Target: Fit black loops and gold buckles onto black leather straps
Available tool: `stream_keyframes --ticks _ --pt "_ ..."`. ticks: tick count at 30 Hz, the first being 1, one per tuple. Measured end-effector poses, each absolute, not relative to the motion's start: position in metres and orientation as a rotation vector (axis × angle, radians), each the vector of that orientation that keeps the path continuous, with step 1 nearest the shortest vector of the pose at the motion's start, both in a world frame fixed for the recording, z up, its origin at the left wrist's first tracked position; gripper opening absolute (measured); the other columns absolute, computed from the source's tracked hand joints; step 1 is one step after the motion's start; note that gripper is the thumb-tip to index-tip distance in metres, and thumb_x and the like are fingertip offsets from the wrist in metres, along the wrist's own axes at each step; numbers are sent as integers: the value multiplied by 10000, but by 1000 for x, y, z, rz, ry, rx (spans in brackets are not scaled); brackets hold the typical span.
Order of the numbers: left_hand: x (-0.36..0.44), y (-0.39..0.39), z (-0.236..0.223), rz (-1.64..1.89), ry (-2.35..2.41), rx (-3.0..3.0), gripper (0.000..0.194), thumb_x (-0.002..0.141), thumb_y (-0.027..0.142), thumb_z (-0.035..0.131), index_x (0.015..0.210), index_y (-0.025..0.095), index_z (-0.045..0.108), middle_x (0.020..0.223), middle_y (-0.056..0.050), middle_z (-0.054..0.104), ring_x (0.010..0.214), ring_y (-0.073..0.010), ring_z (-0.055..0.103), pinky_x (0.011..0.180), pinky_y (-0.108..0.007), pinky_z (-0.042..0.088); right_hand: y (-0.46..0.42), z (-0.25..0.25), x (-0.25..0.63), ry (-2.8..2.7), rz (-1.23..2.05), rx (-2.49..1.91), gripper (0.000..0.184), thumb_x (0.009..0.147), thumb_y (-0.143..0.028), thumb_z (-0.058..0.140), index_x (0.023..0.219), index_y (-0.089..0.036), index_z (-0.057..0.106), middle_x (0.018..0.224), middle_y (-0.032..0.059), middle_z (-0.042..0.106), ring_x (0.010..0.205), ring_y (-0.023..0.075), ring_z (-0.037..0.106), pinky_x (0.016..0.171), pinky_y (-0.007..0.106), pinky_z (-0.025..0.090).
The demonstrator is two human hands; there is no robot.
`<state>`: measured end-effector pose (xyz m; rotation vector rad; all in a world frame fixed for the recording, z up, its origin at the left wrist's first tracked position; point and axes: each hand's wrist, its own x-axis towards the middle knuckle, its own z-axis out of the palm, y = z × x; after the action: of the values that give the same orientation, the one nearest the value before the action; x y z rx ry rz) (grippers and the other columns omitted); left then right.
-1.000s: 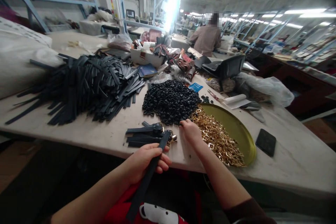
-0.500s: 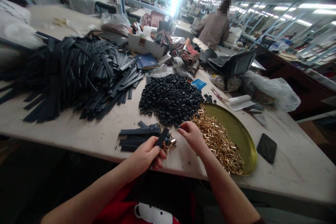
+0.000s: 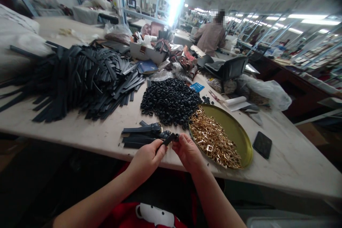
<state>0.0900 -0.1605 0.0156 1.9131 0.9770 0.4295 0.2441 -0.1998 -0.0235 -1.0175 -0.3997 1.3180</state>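
Observation:
A dark leather strap point(image 3: 169, 139) is pinched in my left hand point(image 3: 146, 158), its end pointing up and right. My right hand point(image 3: 188, 151) meets that end, with a small black leather loop point(image 3: 176, 136) between thumb and fingers. The loop is at the strap's tip; whether it is around it or only touching I cannot tell. Just behind my hands lie several finished-looking straps with buckles point(image 3: 141, 129), partly hidden. Past them is a heap of black loops point(image 3: 171, 101). Gold buckles point(image 3: 211, 142) fill the near-left side of a round olive tray point(image 3: 239, 126), right of my right hand.
A large pile of dark straps point(image 3: 88, 78) covers the table's left. Behind the loops are a blue booklet point(image 3: 147, 66), a box of scraps point(image 3: 146, 54) and a blue packet point(image 3: 197, 87). A black phone point(image 3: 262, 144) lies right of the tray. A person point(image 3: 211, 37) is in the background.
My right hand has come from the edge of the loop heap to the strap's end, bringing a black loop. My left hand keeps the strap, its end now tilted toward the right hand.

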Motion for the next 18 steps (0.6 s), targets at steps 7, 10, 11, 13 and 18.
stream_keyframes --ticks 7,10,11,13,18 --pt "81 -169 21 226 924 1948 278 846 321 342 743 185 562 595 18 546 568 -151 506 535 -222 322 -223 -20 247 -794 1116 -1219 224 669 -301 685 853 -194 616 708 -27 593 598 90 508 602 240 415" --pt "80 -167 18 114 832 2018 280 840 337 360 687 188 543 624 8 558 604 -165 527 560 -230 335 -231 -18 246 -887 1198 -1241 174 661 -279 684 795 -185 623 678 -33 577 599 88 499 585 227 398" --pt "80 -167 15 104 826 2028 279 842 348 360 708 190 547 647 2 573 625 -173 541 577 -235 344 -232 -18 244 -904 1235 -1239 172 664 -275 680 798 -186 620 682 -34 575 601 87 500 587 225 400" --pt "84 -167 11 156 863 1987 273 853 373 349 855 196 557 738 -16 619 703 -195 578 632 -248 369 -234 -18 237 -900 1302 -1230 188 672 -285 672 820 -190 607 683 -39 571 605 89 511 602 231 417" --pt "94 -165 3 278 876 1778 395 828 432 395 1146 212 474 980 -37 648 893 -219 589 749 -251 407 -236 -22 237 -1012 1158 -1317 450 686 -299 663 1099 -247 492 848 -15 587 714 124 557 658 257 460"
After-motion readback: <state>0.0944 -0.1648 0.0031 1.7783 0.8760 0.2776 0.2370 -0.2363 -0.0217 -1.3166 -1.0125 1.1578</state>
